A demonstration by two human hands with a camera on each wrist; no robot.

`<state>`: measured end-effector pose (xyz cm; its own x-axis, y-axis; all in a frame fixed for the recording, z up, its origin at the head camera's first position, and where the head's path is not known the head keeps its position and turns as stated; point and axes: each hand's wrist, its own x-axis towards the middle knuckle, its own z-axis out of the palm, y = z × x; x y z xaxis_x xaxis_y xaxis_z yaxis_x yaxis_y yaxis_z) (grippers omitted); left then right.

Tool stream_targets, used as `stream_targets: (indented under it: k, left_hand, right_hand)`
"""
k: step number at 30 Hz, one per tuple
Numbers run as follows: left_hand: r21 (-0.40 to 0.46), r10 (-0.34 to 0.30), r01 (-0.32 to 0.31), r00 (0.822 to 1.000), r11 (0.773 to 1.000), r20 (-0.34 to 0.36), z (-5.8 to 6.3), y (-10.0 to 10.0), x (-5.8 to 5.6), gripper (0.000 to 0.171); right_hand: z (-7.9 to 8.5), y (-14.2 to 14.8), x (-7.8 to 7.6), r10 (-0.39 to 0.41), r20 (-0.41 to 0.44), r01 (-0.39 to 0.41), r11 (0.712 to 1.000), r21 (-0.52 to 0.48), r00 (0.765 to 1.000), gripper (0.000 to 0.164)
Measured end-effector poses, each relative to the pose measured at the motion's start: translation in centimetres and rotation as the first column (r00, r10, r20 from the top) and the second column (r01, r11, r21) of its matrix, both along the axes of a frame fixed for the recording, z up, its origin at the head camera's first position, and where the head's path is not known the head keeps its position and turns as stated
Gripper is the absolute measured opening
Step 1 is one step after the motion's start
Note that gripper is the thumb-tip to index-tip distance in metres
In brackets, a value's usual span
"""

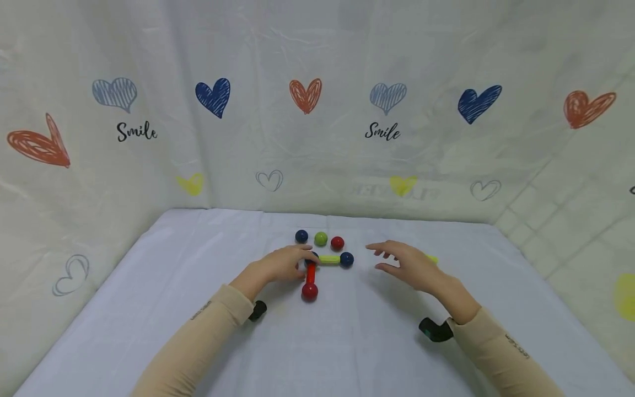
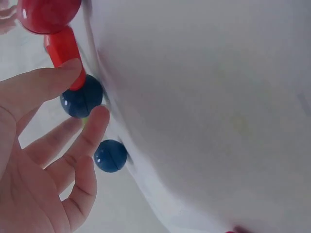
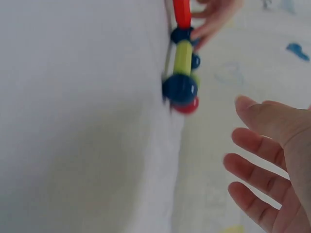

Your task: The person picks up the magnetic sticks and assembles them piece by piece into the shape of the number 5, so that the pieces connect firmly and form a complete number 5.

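Note:
My left hand [image 1: 285, 263] holds the corner navy ball [image 2: 81, 99] of a joined piece, its thumb lying against the red rod [image 1: 310, 273]. The red rod runs toward me to a red ball [image 1: 310, 292]. From the same corner a yellow-green rod [image 1: 329, 259] extends right to another navy ball [image 1: 346, 259]. My right hand [image 1: 409, 263] hovers to the right of that ball, fingers spread and holding nothing. In the right wrist view, the right hand's fingers [image 3: 252, 167] are apart from the piece.
Behind the piece sit a loose navy ball [image 1: 301, 236], a green ball [image 1: 321, 239] and a red ball [image 1: 337, 243]. A yellow thing [image 1: 433, 258] is mostly hidden behind my right hand. A white cloth [image 1: 337, 347] covers the table; a curtain with printed hearts hangs behind.

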<state>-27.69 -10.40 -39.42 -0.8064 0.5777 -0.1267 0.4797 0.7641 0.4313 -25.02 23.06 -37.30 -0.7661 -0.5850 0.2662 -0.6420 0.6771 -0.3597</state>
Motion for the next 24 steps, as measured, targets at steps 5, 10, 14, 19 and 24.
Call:
stream_targets:
  k: [5,10,14,19,24]
  left_hand:
    - [0.022,0.001,-0.001,1.0,1.0,-0.013,0.3,-0.5,0.6,0.044]
    - [0.07,0.032,-0.031,0.999,0.997,-0.004,0.6,-0.8,1.2,0.043]
    - [0.125,0.088,-0.093,0.995,0.988,0.045,0.3,-1.0,1.6,0.044]
    - [0.211,0.141,-0.171,0.979,0.962,0.148,-0.2,-1.4,2.1,0.044]
    - [0.241,0.146,-0.202,0.962,0.949,0.231,-0.2,-1.5,2.7,0.046]
  right_hand:
    - [-0.6,3.4,-0.9,-0.117,0.011,0.118,0.993,-0.022,0.993,0.048]
    - [-1.2,6.3,-1.8,-0.223,0.081,0.225,0.974,-0.024,0.971,0.049]
    - [-1.8,8.0,-2.3,-0.276,0.119,0.279,0.96,-0.007,0.954,0.049]
    - [-2.5,9.3,-2.8,-0.323,0.149,0.321,0.946,0.04,0.935,0.05]
    - [-2.7,10.1,-3.2,-0.346,0.192,0.339,0.938,0.07,0.918,0.047]
